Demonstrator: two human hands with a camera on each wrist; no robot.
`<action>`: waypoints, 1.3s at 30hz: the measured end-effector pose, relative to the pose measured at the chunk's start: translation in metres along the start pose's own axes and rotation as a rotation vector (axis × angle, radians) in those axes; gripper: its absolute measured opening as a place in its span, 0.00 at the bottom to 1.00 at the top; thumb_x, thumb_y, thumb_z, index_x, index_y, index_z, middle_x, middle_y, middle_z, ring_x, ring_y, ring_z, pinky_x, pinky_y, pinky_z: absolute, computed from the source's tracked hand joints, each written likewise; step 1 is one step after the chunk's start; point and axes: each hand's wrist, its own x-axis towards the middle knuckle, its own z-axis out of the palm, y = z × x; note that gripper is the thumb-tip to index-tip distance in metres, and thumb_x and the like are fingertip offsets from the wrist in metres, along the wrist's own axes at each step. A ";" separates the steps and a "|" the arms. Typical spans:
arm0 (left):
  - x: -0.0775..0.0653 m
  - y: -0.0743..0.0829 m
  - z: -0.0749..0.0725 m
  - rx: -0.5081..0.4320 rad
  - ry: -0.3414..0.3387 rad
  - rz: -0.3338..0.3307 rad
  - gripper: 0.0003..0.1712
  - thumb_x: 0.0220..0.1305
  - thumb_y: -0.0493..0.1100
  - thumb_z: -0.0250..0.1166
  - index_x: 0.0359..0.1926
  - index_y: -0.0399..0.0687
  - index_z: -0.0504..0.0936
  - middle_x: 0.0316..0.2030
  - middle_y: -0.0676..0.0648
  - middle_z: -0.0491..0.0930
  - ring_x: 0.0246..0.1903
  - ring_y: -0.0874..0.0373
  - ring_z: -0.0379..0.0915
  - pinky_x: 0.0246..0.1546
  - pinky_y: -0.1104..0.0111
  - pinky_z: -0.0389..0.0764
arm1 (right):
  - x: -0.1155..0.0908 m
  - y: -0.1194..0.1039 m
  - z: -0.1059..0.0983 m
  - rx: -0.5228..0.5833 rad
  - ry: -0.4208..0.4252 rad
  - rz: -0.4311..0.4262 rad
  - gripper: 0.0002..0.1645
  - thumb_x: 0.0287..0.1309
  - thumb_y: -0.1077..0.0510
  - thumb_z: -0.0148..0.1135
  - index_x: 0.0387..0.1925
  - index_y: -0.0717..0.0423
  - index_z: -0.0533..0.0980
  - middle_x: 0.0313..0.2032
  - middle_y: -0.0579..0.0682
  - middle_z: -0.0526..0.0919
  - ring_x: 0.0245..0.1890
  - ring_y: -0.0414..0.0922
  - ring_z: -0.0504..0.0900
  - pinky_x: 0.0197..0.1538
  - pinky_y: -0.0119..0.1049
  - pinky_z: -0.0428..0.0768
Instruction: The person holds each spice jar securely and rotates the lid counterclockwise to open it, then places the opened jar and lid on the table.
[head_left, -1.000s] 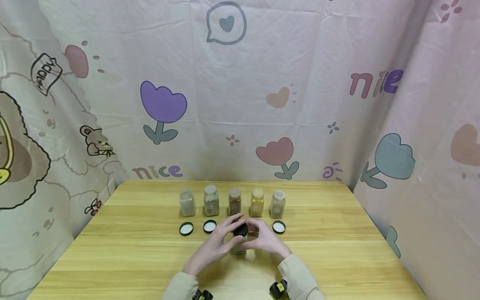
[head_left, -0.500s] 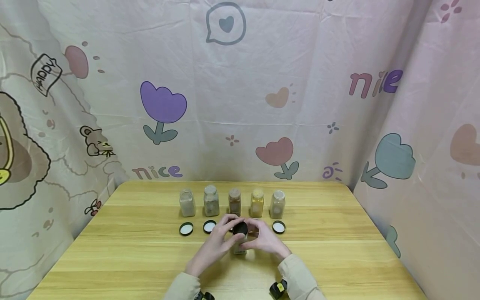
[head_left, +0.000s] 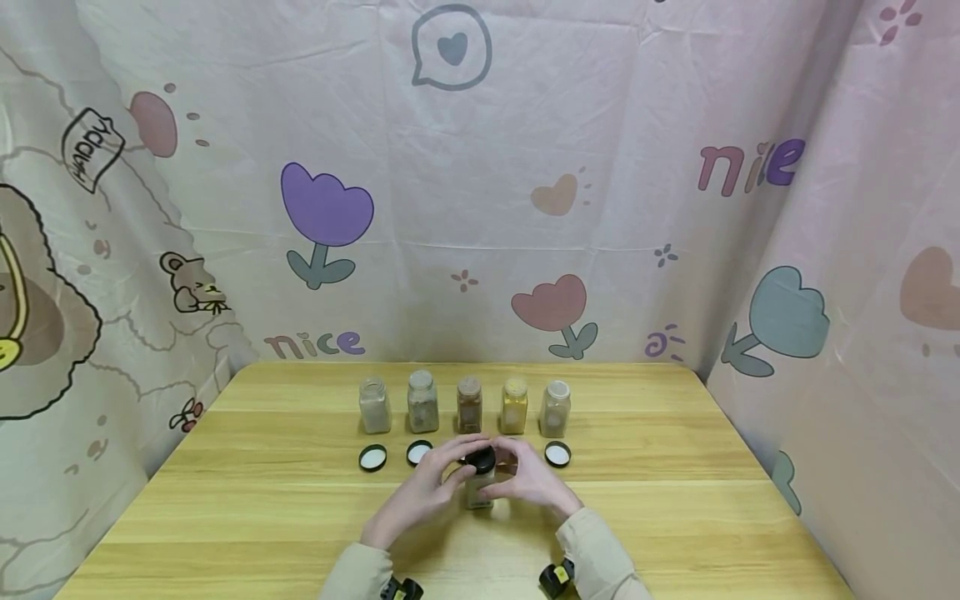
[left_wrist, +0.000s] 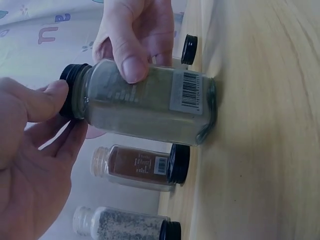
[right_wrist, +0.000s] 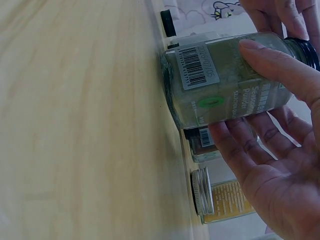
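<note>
At the middle of the table, my right hand [head_left: 528, 479] holds a clear glass seasoning jar [right_wrist: 220, 85] upright by its body. Its thumb lies along one side and the fingers along the other. A pale greenish-grey powder fills the jar, and a barcode label [left_wrist: 186, 92] shows near its base. My left hand [left_wrist: 35, 150] pinches the black lid [left_wrist: 73, 75] on the jar's neck between thumb and fingers. In the head view my hands cover part of the jar.
Behind my hands stand several lidless jars in a row, among them a brown one [head_left: 469, 408] and a yellow one [head_left: 514, 410]. Black lids [head_left: 372, 457] with white linings lie before them. The right wrist view shows a silver lid [right_wrist: 202, 197] by the yellow jar.
My left fingers have shifted around the black lid, and the left wrist sits slightly further left. The lid's tilt looks a little different. My right hand has kept its place on the jar.
</note>
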 end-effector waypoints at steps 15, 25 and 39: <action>0.000 0.003 0.003 -0.011 0.022 -0.079 0.24 0.72 0.43 0.61 0.66 0.40 0.75 0.67 0.39 0.73 0.66 0.42 0.72 0.64 0.48 0.78 | -0.001 -0.002 0.000 -0.003 0.003 0.019 0.33 0.46 0.59 0.80 0.55 0.58 0.77 0.49 0.56 0.86 0.48 0.41 0.84 0.55 0.26 0.82; 0.000 -0.001 0.001 0.006 0.008 0.011 0.23 0.68 0.32 0.61 0.64 0.37 0.76 0.63 0.37 0.77 0.61 0.42 0.76 0.62 0.52 0.81 | -0.001 -0.002 0.000 0.003 0.004 0.016 0.37 0.46 0.58 0.80 0.58 0.58 0.76 0.51 0.55 0.86 0.51 0.51 0.85 0.57 0.27 0.82; 0.000 0.002 0.006 0.006 0.041 -0.074 0.26 0.71 0.44 0.63 0.66 0.39 0.75 0.66 0.40 0.74 0.64 0.43 0.74 0.63 0.50 0.79 | 0.000 -0.001 0.001 -0.006 0.013 0.004 0.34 0.47 0.61 0.80 0.56 0.61 0.76 0.51 0.59 0.85 0.50 0.49 0.85 0.57 0.27 0.81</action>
